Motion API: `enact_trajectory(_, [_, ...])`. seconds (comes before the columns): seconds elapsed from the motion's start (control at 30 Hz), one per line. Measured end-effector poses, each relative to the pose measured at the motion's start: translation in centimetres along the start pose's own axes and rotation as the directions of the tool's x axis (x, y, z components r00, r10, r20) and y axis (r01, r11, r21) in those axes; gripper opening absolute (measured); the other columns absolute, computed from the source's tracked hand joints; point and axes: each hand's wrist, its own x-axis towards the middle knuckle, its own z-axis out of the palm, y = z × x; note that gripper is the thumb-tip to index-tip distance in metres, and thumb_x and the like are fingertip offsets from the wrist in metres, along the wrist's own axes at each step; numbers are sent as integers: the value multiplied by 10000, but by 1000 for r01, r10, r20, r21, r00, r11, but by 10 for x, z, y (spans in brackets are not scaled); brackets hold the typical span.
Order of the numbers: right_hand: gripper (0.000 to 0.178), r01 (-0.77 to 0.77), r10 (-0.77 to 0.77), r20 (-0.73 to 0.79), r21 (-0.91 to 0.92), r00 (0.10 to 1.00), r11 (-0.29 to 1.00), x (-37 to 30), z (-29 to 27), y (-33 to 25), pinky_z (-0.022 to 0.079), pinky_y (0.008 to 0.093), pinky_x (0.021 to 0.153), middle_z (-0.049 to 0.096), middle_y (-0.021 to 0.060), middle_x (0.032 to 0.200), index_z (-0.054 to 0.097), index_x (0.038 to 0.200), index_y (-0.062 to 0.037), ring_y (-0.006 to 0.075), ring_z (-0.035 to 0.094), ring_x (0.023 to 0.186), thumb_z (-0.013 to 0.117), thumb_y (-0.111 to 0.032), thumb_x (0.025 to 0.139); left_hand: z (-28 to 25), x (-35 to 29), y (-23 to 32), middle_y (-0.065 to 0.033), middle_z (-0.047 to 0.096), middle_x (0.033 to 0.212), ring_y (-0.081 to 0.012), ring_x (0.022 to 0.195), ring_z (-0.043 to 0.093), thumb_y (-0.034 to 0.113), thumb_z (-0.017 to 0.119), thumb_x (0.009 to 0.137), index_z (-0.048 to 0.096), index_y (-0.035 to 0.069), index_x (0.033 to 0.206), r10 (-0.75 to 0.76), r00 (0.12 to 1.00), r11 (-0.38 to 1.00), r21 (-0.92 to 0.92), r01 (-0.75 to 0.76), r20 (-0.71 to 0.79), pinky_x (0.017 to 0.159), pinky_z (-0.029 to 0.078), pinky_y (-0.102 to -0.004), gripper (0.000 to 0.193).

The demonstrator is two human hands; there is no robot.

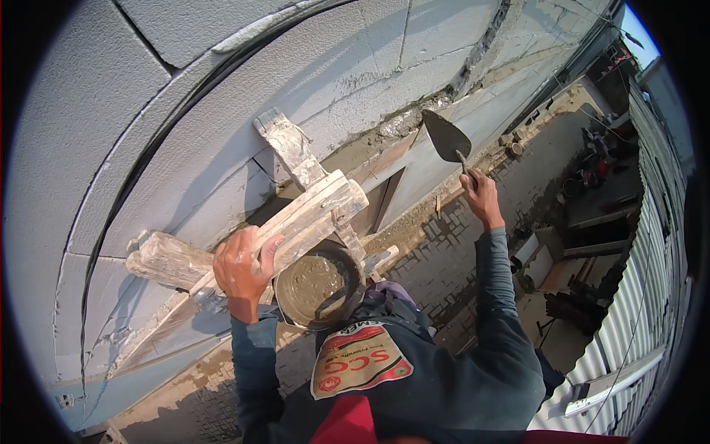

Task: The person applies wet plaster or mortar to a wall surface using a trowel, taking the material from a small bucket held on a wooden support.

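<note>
My right hand point(484, 198) is wrapped round the handle of a pointed trowel point(446, 138). Its dark blade is raised beside the wall's ledge, where rough grey mortar point(403, 124) shows. At the left, my left hand point(244, 268) grips a pale, mortar-stained wooden beam point(318, 209), with the thumb over its near edge. Just right of that hand and below the beam sits a round bucket point(349, 259) holding wet grey mortar point(314, 280). Another timber point(291, 146) runs from the beam toward the wall.
A wall of large grey blocks point(244, 166) curves along the left, crossed by a black cable point(151, 152). A thick wood end point(168, 259) juts out beside my left hand. Paving point(484, 233) lies far below; a corrugated metal roof point(629, 311) stands at right.
</note>
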Motion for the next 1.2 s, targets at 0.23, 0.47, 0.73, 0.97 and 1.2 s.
enact_trajectory(0.23, [293, 156, -152, 52, -105, 987, 982, 32, -15, 33, 494, 418, 726, 653, 171, 897, 683, 1032, 8, 365, 646, 831, 735, -196, 829, 0, 2, 0, -141, 685, 820, -339, 734, 652, 422, 750, 849, 664, 29, 937, 0, 1000, 1000, 0, 0, -20, 664, 483, -404, 412])
enact_trajectory(0.47, [349, 224, -224, -20, 59, 974, 973, 58, 44, 83, 497, 353, 734, 636, 143, 888, 679, 1093, 39, 266, 631, 784, 782, -116, 798, -1, -2, 1, -148, 690, 833, -350, 736, 649, 428, 747, 850, 674, 26, 954, -20, 1000, 1000, -18, 19, -10, 678, 482, -409, 422])
enact_trajectory(0.73, [352, 216, -205, -77, 183, 976, 959, 70, 63, 96, 516, 342, 756, 671, 145, 964, 686, 1098, 57, 268, 660, 829, 784, -108, 804, -3, 3, 3, -166, 683, 815, -363, 716, 645, 385, 761, 845, 678, 8, 936, -3, 1000, 1000, -18, 3, -12, 657, 485, -418, 396])
enact_trajectory(0.97, [371, 164, -147, -81, 283, 986, 945, 69, 72, 98, 527, 333, 766, 687, 142, 996, 683, 1122, 59, 246, 673, 862, 787, -114, 811, 0, 4, 3, -169, 692, 819, -357, 716, 657, 328, 794, 813, 693, -6, 918, 20, 999, 999, -27, -21, -33, 651, 492, -413, 364])
enact_trajectory(1.2, [409, 91, -81, -44, 309, 996, 947, 68, 73, 93, 490, 334, 731, 641, 136, 907, 673, 1128, 55, 222, 608, 784, 797, -182, 818, 0, 0, 1, -168, 698, 837, -357, 732, 665, 332, 802, 802, 699, -14, 924, 0, 1000, 999, 35, 0, 4, 662, 503, -413, 381])
